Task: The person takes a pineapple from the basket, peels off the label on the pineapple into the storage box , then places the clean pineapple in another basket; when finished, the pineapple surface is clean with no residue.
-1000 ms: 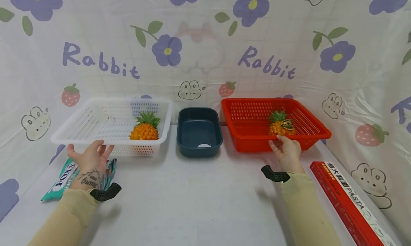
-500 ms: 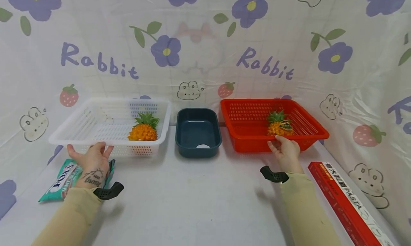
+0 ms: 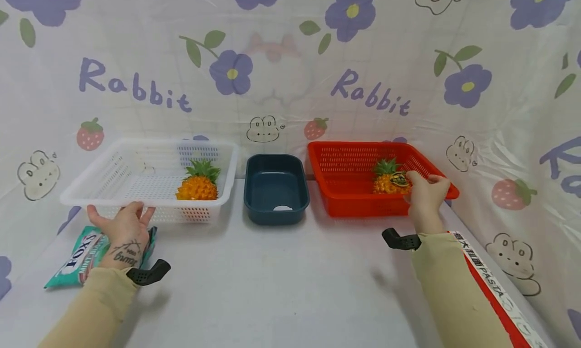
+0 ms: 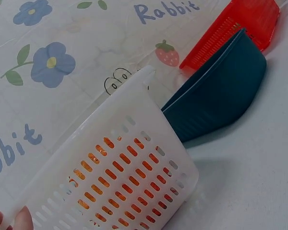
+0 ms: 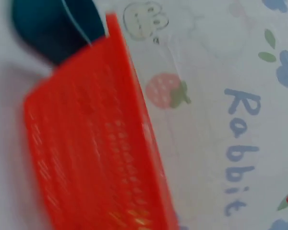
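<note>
Orange and knobbly, the toy pineapple sits in the red basket at about 2 o'clock on the tabletop. It stands upright, long axis vertical, green crown up. It looks light, hollow and fairly stiff, with a bumpy skin that should not slip; the round body is the place to take it, since the thin leaves look bendable. The right hand reaches over the rim, fingers curled beside the fruit; whether they grip it I cannot tell. The left hand lies open against the white basket at 10 o'clock.
</note>
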`<control>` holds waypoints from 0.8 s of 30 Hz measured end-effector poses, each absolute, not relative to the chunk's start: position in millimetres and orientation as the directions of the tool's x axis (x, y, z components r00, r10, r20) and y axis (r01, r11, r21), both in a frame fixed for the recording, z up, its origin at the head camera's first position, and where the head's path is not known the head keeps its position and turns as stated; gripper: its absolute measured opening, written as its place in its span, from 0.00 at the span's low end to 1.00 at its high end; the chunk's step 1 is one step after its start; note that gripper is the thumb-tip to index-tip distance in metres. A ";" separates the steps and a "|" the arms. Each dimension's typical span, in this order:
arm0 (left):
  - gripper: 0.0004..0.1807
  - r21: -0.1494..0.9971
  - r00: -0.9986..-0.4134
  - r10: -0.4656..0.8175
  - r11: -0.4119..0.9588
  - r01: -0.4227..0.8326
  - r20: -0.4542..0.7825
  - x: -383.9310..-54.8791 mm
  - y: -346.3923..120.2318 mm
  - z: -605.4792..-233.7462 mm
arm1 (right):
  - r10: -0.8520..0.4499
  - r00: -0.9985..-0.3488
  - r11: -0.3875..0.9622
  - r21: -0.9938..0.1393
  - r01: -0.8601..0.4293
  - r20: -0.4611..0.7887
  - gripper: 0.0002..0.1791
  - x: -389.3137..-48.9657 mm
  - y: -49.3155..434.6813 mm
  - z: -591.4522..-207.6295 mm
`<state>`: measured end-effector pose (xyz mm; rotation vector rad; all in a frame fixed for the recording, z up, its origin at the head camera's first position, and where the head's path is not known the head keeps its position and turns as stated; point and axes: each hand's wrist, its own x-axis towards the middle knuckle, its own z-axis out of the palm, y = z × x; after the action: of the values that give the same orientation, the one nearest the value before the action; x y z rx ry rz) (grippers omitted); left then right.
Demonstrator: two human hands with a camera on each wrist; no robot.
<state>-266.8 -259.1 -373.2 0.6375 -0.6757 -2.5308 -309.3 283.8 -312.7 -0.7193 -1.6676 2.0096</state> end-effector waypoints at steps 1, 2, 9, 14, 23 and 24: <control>0.63 0.549 -0.795 -0.517 -0.784 0.291 -0.317 -267.3 -259.0 -373.4 | 0.614 -0.787 -0.125 -0.992 -0.015 -0.066 0.23 -311.0 285.9 -307.5; 0.63 0.551 -0.794 -0.519 -0.782 0.292 -0.316 -267.6 -258.8 -373.6 | 0.594 -0.804 -0.058 -0.998 -0.027 -0.013 0.23 -312.8 288.3 -302.8; 0.64 0.567 -0.786 -0.546 -0.760 0.318 -0.291 -269.3 -259.0 -376.6 | 0.237 -0.938 0.588 -0.806 -0.070 0.254 0.34 -329.8 308.0 -277.4; 0.64 0.541 -0.792 -0.532 -0.778 0.319 -0.299 -268.0 -261.3 -377.9 | -0.060 -0.980 0.846 -0.511 -0.150 0.190 0.36 -350.2 315.2 -261.3; 0.62 0.573 -0.801 -0.506 -0.777 0.261 -0.321 -266.8 -262.7 -374.5 | -0.226 -0.974 0.942 -0.251 -0.223 0.016 0.37 -378.5 320.4 -246.0; 0.62 0.576 -0.800 -0.505 -0.776 0.258 -0.323 -266.8 -262.0 -374.2 | -0.233 -0.972 0.947 -0.228 -0.225 -0.007 0.37 -380.7 321.0 -246.2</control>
<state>-266.8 -262.0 -374.2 0.6588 -0.7266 -2.5370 -380.7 321.0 -246.2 0.3689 -3.1330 0.3608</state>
